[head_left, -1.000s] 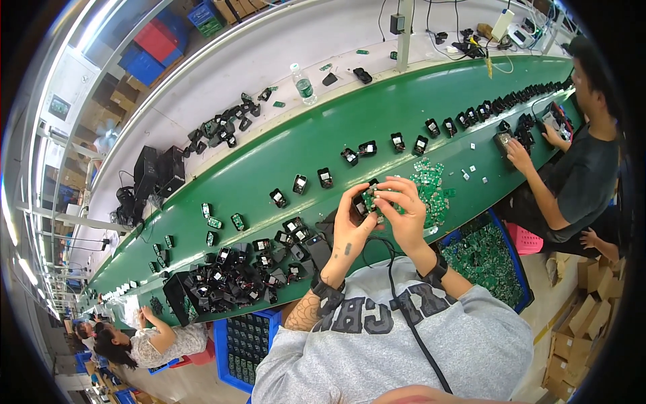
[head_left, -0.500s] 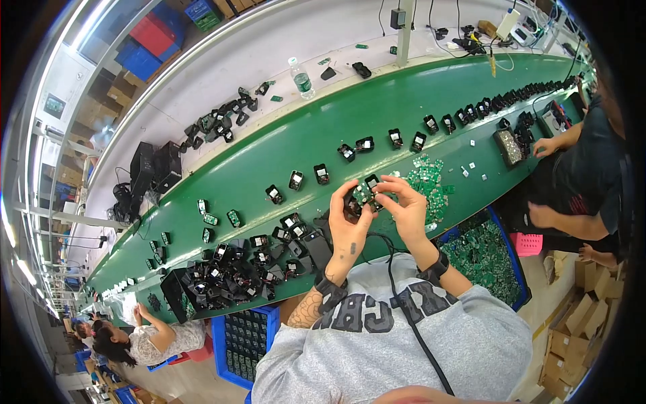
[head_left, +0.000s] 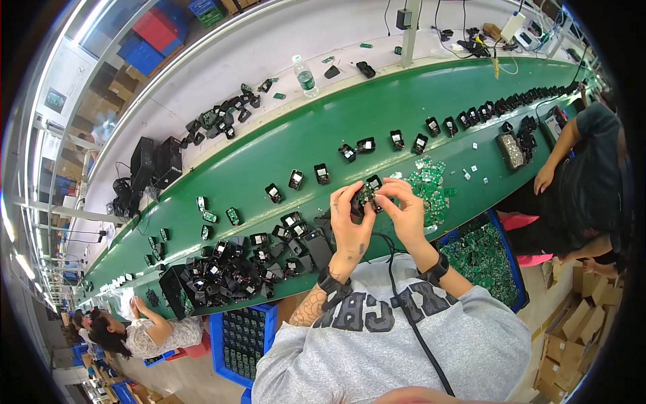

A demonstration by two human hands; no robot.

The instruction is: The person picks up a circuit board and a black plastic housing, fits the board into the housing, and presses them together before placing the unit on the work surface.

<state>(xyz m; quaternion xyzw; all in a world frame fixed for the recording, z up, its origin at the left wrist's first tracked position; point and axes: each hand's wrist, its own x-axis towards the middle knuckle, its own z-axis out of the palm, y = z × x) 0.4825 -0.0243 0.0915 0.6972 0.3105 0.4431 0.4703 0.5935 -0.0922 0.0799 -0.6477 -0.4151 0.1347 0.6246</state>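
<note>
Over the near edge of the green table, both my hands are together at one small black plastic housing (head_left: 374,182) with a green circuit board (head_left: 367,196) at it. My left hand (head_left: 351,232) is closed round the housing from the left. With thumb and fingers, my right hand (head_left: 406,214) pinches at the board from the right. My fingers hide part of both, so I cannot tell how deep the board sits. Just right of my hands lies a heap of small green-and-white boards (head_left: 428,188). To the left is a pile of black housings (head_left: 219,273).
Open housings (head_left: 321,174) stand in a row along the green table (head_left: 269,151). A bottle (head_left: 306,81) stands on the far ledge. Blue crates of boards (head_left: 214,347) (head_left: 521,289) flank me. One co-worker (head_left: 592,182) is at the right, another (head_left: 161,333) at the left.
The board between my fingers has turned and shows less of its face. At the right, the co-worker's arms have drawn back from the table. My hands stay nearly in place.
</note>
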